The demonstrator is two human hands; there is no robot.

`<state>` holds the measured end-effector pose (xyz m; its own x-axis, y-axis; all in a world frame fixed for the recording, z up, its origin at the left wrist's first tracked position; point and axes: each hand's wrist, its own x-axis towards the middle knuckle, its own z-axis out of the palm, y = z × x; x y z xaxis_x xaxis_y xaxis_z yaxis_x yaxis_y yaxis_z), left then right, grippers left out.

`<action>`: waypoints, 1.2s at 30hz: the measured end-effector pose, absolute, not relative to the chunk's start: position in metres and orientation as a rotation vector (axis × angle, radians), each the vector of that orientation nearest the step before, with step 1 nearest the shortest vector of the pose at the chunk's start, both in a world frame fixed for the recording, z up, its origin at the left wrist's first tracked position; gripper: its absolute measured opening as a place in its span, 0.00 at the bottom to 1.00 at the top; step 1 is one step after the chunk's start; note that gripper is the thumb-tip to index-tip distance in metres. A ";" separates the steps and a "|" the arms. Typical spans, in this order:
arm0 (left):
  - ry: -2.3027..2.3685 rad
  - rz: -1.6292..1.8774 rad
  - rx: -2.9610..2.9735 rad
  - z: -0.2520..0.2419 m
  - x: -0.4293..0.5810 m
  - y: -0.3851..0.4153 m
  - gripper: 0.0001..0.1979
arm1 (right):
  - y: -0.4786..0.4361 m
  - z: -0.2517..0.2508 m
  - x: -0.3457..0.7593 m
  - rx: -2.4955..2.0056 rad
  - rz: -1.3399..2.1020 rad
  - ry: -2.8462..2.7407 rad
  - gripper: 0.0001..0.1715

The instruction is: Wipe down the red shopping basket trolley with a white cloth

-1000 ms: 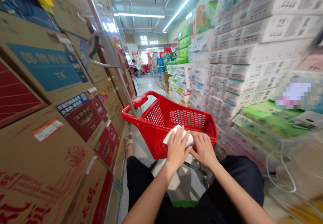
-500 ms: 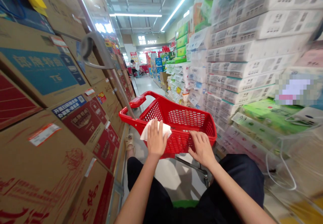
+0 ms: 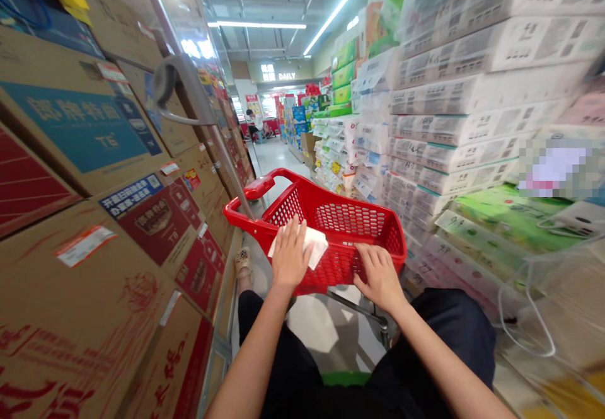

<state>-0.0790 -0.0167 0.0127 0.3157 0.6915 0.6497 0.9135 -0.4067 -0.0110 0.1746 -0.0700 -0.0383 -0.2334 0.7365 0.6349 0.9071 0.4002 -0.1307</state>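
A red plastic shopping cart [image 3: 326, 277] with perforated walls stands crosswise before my knees. My left hand [image 3: 289, 258] lies palm down over a white cloth [image 3: 319, 246], pressing it to the cart's near rim and side wall. Most of the cloth shows to the right of the fingers. Further right along that rim, my right hand [image 3: 379, 274] grips the edge, fingers over the top and thumb on the outer side. The cart's red handle [image 3: 259, 188] is at its left end. No goods are visible in the basket part.
Stacked cardboard cartons [image 3: 89, 274] line the left side, with a metal pole [image 3: 231, 173] in front. Tall piles of wrapped tissue packs [image 3: 435, 129] rise on the right, with a green pack [image 3: 510, 211] lower down. A seated person [image 3: 253, 121] is far down the aisle.
The cloth has shifted slightly right, and more of it now shows right of my left hand. My left hand has tilted a little. My right hand keeps its place on the rim.
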 end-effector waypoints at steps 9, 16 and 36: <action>-1.312 -0.757 -2.357 -0.010 -0.016 -0.034 0.27 | -0.072 -0.034 0.173 -1.408 -0.345 -2.020 0.40; -1.313 -0.747 -2.523 0.012 -0.003 -0.025 0.19 | -0.068 -0.007 0.139 -1.270 -0.237 -2.026 0.35; -1.360 -0.753 -2.315 0.007 -0.058 -0.028 0.21 | -0.091 -0.033 0.234 -1.503 -0.516 -1.817 0.19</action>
